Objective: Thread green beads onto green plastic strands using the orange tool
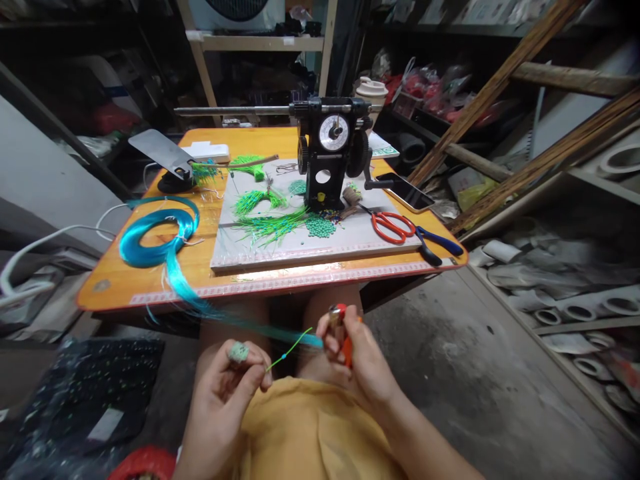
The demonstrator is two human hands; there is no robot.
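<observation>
My left hand (233, 383) pinches the lower end of a thin bright green cord (299, 341) between thumb and fingertips. A small blue knot or bead (284, 357) sits partway along the cord, and its free end points up toward my right hand. A pale green wrap (239, 351) covers one finger of the left hand. My right hand (361, 350) is closed round a red-orange lighter (347, 348) with a metal top, held upright; no flame shows. A coil of shiny teal thread (145, 243) lies on the table's left side, its loose tail hanging over the edge and reaching the right hand.
On the wooden table (113, 273) a board (240, 257) bears green cord bundles (273, 227), turquoise beads (320, 225) and a black hand-cranked winder (325, 160). Red-handled scissors (393, 228), blue-handled pliers (440, 241) and a phone (407, 192) lie at right. A wooden ladder (475, 163) leans beyond.
</observation>
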